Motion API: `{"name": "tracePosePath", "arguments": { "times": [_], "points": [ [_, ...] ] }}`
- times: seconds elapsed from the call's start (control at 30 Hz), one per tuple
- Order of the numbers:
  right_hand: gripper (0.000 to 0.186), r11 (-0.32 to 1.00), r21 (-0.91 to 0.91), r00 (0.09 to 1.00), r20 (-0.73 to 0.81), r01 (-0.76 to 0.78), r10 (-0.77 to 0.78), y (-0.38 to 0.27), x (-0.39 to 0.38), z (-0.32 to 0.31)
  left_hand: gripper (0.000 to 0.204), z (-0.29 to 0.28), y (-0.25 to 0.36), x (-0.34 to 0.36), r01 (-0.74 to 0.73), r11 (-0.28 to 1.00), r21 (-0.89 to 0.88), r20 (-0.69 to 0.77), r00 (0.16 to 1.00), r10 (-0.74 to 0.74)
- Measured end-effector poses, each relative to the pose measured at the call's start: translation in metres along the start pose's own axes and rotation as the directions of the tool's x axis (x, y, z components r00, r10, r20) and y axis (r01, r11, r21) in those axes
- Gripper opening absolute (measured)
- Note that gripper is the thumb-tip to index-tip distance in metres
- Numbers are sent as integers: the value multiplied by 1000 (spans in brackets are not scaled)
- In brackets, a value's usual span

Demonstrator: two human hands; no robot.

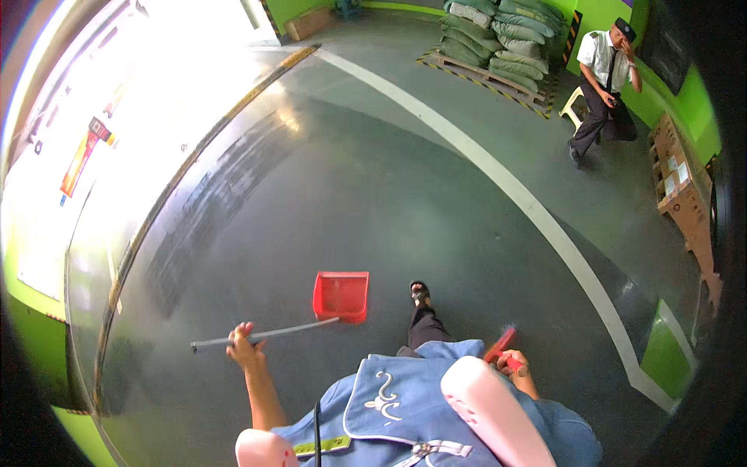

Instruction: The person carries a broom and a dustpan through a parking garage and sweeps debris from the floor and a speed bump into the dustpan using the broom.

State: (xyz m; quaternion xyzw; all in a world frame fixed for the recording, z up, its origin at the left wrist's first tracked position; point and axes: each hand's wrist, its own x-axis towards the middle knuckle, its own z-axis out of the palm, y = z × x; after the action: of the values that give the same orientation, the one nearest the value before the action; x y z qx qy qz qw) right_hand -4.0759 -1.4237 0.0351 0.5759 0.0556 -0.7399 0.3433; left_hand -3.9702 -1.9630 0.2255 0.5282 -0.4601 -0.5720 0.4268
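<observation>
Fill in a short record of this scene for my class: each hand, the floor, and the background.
Left hand: grips the grey handle of a red dustpan
Right hand: holds a red tool, possibly a brush; its tip is blurred
Floor: dark grey, crossed by a white line
Background: green sacks stacked on a wooden pallet; seated co-worker, one hand at the face; cardboard box at far right

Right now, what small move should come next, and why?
Probably bring the red implement in the right hand toward the red dustpan: the left hand grips the pan's grey pole, while the implement sits apart, off to the right.
</observation>
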Motion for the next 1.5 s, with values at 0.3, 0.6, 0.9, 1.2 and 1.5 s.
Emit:
{"name": "tracePosePath", "arguments": {
  "times": [0.3,0.6,0.9,1.2,1.5],
  "points": [
    [29,499,-607,786,486,618,-383,-55,77,180,19,103,36,53,183,983,-17,-250,951,-182],
    [12,850,-434,954,104,298,-281,-46,140,420,24,205,34,131,143,990,18,-187,973,-138],
    [21,368,-882,956,264,293,-128,-63,147,503,6,311,57,246,156,988,-14,-176,972,-156],
    [21,880,-473,983,-178,-49,-42,-96,185,643,3,373,83,304,143,986,-91,-451,876,-169],
    [19,597,-802,997,-40,7,-66,-88,289,893,8,436,98,294,51,956,-287,-659,714,-236]
  ]
}}
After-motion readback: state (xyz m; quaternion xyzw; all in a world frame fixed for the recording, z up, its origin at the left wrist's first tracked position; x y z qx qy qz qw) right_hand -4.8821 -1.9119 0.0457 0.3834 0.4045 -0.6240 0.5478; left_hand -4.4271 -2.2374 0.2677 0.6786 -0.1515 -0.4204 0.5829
